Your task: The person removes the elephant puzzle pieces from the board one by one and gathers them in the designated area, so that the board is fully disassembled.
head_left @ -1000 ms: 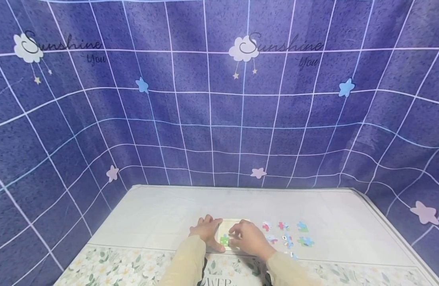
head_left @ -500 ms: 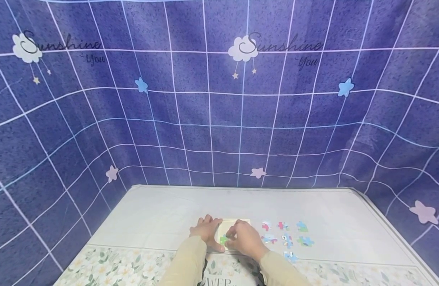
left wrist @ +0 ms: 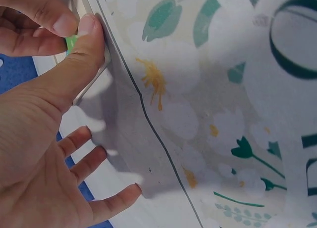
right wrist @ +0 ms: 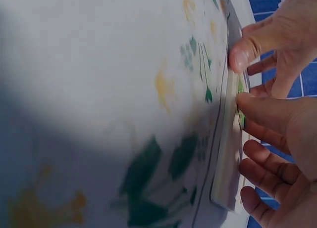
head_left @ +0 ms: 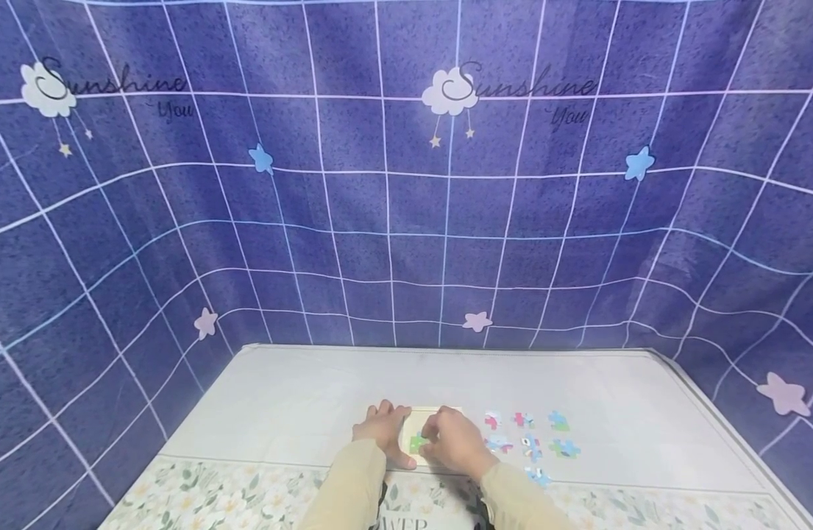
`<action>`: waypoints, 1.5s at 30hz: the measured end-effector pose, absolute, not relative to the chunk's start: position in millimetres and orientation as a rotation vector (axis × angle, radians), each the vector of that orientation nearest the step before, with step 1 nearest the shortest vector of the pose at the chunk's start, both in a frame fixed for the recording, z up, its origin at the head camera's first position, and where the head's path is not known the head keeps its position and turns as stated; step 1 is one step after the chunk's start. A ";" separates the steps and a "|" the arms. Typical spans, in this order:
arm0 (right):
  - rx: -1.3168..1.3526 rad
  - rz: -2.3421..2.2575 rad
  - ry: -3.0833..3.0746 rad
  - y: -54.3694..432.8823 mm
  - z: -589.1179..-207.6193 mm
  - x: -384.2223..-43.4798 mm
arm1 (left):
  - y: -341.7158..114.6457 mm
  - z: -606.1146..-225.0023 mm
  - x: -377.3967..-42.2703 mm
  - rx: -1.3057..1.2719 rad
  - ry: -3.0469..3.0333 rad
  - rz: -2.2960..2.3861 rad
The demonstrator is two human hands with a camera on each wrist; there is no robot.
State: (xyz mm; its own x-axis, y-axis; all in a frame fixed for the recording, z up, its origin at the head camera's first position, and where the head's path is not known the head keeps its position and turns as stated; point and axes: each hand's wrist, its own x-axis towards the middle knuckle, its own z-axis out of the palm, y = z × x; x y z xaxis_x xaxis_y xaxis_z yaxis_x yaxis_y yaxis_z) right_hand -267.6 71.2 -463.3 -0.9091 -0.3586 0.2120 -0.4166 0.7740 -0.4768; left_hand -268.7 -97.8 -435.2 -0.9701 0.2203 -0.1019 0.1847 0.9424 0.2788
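Note:
A shallow pale wooden puzzle tray (head_left: 416, 419) lies on the table between my two hands. My left hand (head_left: 382, 433) spans its left side, thumb on the near rim and index finger at the far left corner; the other fingers spread outside it. My right hand (head_left: 456, 443) is over the tray's right part, thumb and index finger pinching a green puzzle piece (right wrist: 241, 116) low in the tray. In the head view green piece (head_left: 416, 444) shows left of the right fingertips, near the tray's lower left corner; the fingers hide part of it.
Right of the tray several loose jigsaw pieces (head_left: 532, 447) lie in rough rows, blue, green, pink and white. A floral cloth strip (head_left: 247, 493) covers the table's near edge. Behind the white tabletop (head_left: 300, 390) hangs a purple checked curtain (head_left: 413, 206).
My right hand has shifted slightly left over the tray and its fingers have drawn closer to the green piece. The green piece sits marginally further right. My left hand stays put.

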 end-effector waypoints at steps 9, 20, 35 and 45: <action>0.678 0.663 -2.795 80.6 -465.4 -274.0 | -96.4 -433.2 -265.5 0.313 2.988 0.421; 0.707 0.684 -2.848 90.9 -459.5 -275.4 | -94.9 -428.3 -261.8 0.283 2.990 0.447; 0.784 0.786 -2.852 109.9 -458.5 -273.8 | -96.5 -428.3 -259.7 0.315 2.999 0.503; 0.817 0.808 -2.795 122.1 -455.6 -273.8 | -96.8 -433.8 -264.3 0.303 2.999 0.491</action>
